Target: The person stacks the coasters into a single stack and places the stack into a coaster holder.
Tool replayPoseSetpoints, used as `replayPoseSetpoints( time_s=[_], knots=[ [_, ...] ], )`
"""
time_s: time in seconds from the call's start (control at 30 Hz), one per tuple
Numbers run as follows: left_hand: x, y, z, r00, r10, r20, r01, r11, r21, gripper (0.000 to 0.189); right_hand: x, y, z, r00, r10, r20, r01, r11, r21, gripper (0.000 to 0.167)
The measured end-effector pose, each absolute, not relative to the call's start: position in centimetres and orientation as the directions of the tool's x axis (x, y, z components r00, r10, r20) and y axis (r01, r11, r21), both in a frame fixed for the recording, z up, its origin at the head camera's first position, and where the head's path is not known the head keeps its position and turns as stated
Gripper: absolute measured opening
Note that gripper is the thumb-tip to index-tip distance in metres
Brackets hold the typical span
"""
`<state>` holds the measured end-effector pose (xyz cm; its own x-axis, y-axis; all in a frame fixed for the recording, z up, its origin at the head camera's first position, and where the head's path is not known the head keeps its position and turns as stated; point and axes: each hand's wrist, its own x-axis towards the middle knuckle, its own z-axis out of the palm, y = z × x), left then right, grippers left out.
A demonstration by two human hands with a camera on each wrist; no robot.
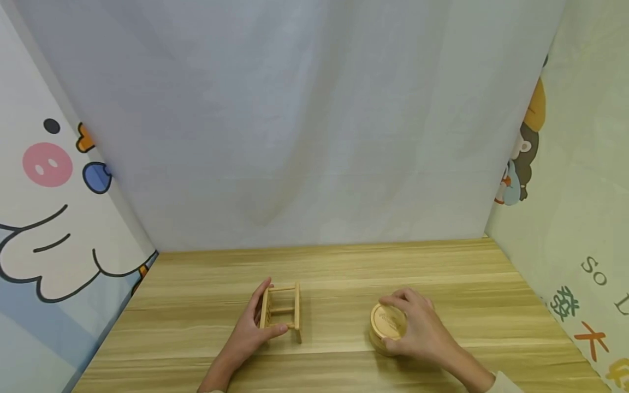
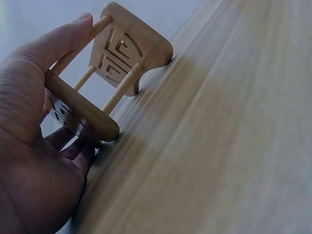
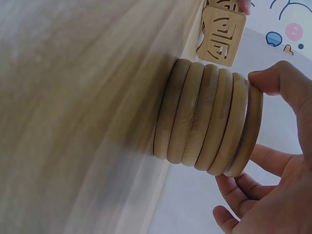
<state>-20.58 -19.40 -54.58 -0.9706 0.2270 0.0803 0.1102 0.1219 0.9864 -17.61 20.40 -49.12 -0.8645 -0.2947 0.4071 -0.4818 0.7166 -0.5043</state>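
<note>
My left hand (image 1: 247,331) grips a small wooden coaster holder (image 1: 297,314) from its left side, the thumb along the near rod. In the left wrist view, two end panels with cut-out line patterns (image 2: 119,51) are joined by thin round rods, and the holder's lower edges are at the tabletop. To the right, a stack of several round wooden coasters (image 3: 197,117) stands on the table. My right hand (image 1: 420,326) pinches the top coaster (image 1: 387,321) by its rim, thumb on the near side and fingers on the far side. That coaster sits slightly tilted, with a thin dark gap below it.
Both things are on a wood-grain table (image 1: 334,273). A pale grey cloth (image 1: 314,136) hangs behind its back edge. Printed cartoon cloth (image 1: 39,229) flanks the left side, and a pale green printed cloth (image 1: 565,218) flanks the right.
</note>
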Motion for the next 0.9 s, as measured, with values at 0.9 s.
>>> replayPoseSetpoints(
  time_s=[0.9],
  knots=[
    [-20.65,-19.49,-54.65,-0.972,0.227,0.058,0.089,0.131,0.987,0.112,-16.98,20.89,-49.12,-0.902,-0.297,0.313,-0.427,0.715,-0.554,0.072]
  ],
)
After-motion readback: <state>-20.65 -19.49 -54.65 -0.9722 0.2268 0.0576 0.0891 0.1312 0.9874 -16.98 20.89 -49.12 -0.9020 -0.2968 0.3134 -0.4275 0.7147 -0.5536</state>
